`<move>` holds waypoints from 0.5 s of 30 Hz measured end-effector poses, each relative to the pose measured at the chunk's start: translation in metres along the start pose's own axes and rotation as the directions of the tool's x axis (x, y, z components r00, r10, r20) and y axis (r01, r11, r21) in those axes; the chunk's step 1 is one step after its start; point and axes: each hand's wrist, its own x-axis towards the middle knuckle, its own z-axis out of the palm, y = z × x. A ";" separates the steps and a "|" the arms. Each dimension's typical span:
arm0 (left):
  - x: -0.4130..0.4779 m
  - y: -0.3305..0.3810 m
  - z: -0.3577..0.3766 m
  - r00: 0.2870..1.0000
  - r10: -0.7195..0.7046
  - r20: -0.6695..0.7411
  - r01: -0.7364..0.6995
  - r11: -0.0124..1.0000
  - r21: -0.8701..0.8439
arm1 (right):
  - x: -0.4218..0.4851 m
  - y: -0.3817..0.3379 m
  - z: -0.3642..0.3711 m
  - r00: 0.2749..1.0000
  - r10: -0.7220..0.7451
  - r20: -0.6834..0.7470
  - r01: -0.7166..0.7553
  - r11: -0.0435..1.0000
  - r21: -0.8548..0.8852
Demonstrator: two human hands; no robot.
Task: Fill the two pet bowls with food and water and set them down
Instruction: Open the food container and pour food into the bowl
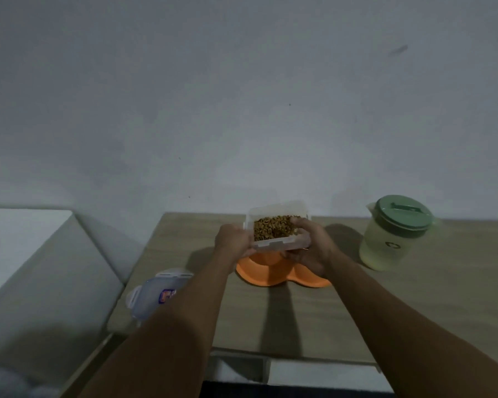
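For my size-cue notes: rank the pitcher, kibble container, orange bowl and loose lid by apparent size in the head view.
1. pitcher
2. kibble container
Unsure: orange bowl and loose lid, both partly hidden, look similar.

The food container (276, 225) and my right hand (312, 249) are hiding most of the orange bowls (259, 272). My left forearm (202, 297) is covering part of the lid (156, 291).

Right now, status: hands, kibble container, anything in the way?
Left hand, right hand both hold open kibble container above orange double bowl. Visible bowl parts bare. Lid far left, pitcher right, both clear of the pour.
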 end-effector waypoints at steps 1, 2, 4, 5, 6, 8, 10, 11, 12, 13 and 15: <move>0.002 -0.002 0.002 1.000 0.006 0.014 -0.006 1.000 0.005 | -0.001 -0.001 -0.001 1.000 -0.018 0.006 0.018 1.000 0.009; 0.003 -0.002 0.003 1.000 0.010 0.020 -0.010 1.000 0.011 | 0.000 -0.001 -0.001 0.999 -0.038 0.003 0.038 0.999 0.016; 0.007 -0.005 0.006 0.999 0.017 0.036 -0.018 1.000 0.012 | 0.003 0.000 -0.004 0.996 -0.081 -0.046 0.082 0.996 0.018; 0.009 -0.007 0.006 0.998 0.019 0.056 -0.020 1.000 0.015 | 0.005 0.002 -0.006 0.991 -0.104 -0.084 0.106 0.994 0.019; 0.008 -0.007 0.005 0.997 0.028 0.072 -0.030 0.999 0.035 | 0.006 0.002 -0.007 0.984 -0.134 -0.118 0.137 0.990 0.023; 0.012 -0.012 0.001 0.994 0.072 0.078 -0.082 0.988 0.134 | 0.008 0.004 -0.009 0.964 -0.202 -0.171 0.205 0.979 0.004; 0.015 -0.019 -0.007 0.990 0.125 0.059 -0.137 0.947 0.291 | 0.009 0.002 -0.010 0.946 -0.256 -0.198 0.250 0.967 -0.058; 0.016 -0.025 -0.011 0.989 0.134 0.064 -0.148 0.906 0.397 | 0.009 0.002 -0.011 0.941 -0.271 -0.204 0.261 0.962 -0.078; 0.015 -0.030 -0.015 0.988 0.133 0.078 -0.154 0.845 0.513 | 0.008 0.002 -0.011 0.937 -0.281 -0.208 0.268 0.960 -0.085; 0.014 -0.034 -0.020 0.985 0.129 0.116 -0.174 0.767 0.617 | 0.009 0.004 -0.012 0.935 -0.284 -0.214 0.272 0.959 -0.084; 0.009 -0.042 -0.026 0.964 0.122 0.236 -0.255 0.674 0.693 | 0.012 0.008 -0.014 0.930 -0.291 -0.225 0.277 0.956 -0.092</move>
